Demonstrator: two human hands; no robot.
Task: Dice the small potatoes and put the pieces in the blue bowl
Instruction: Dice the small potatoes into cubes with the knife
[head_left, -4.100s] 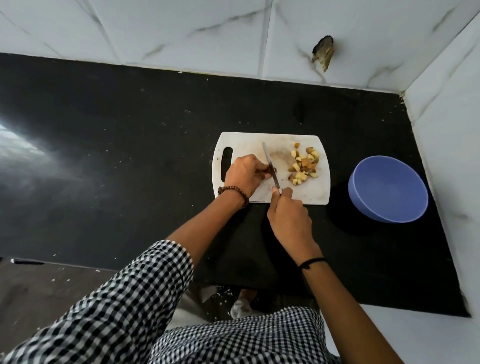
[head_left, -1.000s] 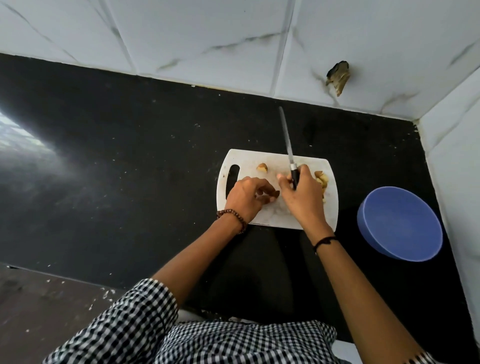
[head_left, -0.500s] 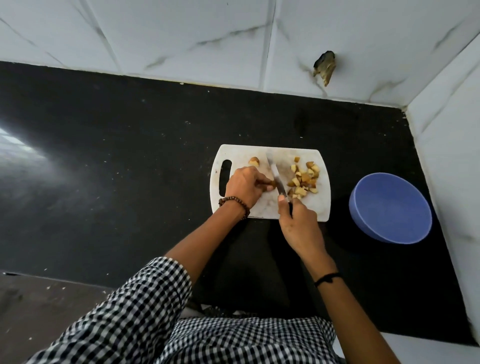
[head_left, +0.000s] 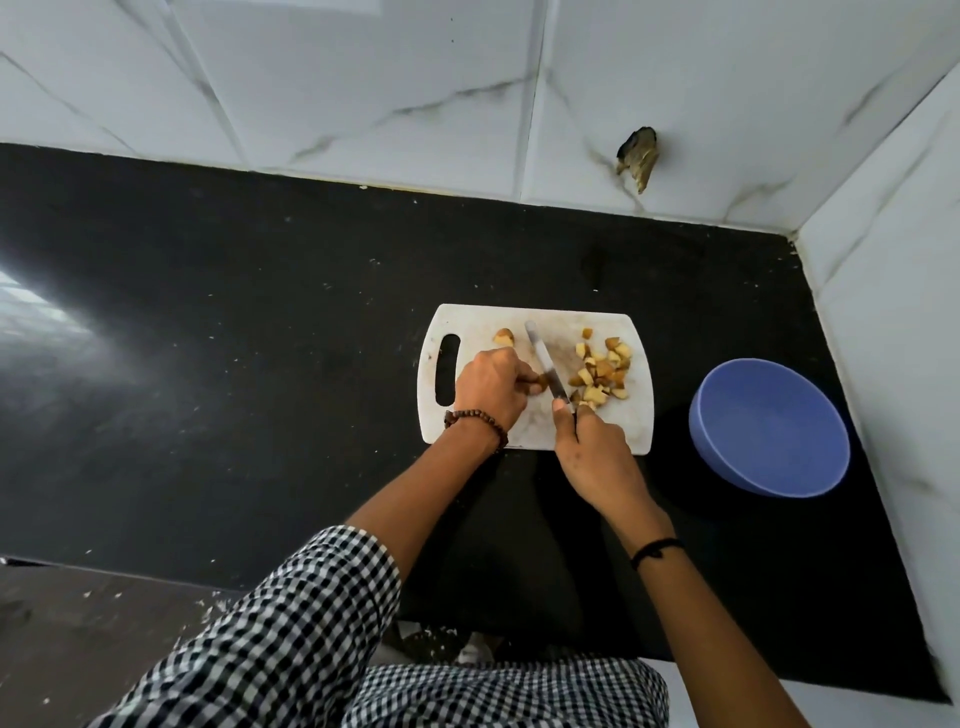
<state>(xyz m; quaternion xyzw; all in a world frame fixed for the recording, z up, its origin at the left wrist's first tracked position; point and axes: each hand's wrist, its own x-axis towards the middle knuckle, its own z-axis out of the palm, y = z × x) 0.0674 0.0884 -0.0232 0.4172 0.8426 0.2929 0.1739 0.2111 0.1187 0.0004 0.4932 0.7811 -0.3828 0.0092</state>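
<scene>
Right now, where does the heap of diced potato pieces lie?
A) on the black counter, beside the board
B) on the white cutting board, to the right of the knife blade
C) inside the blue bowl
B: the diced pieces lie on the cutting board, to the right of the knife; the blue bowl looks empty.

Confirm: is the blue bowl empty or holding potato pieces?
Empty. The blue bowl shows only bare blue interior. The diced pieces all lie on the cutting board.
</scene>
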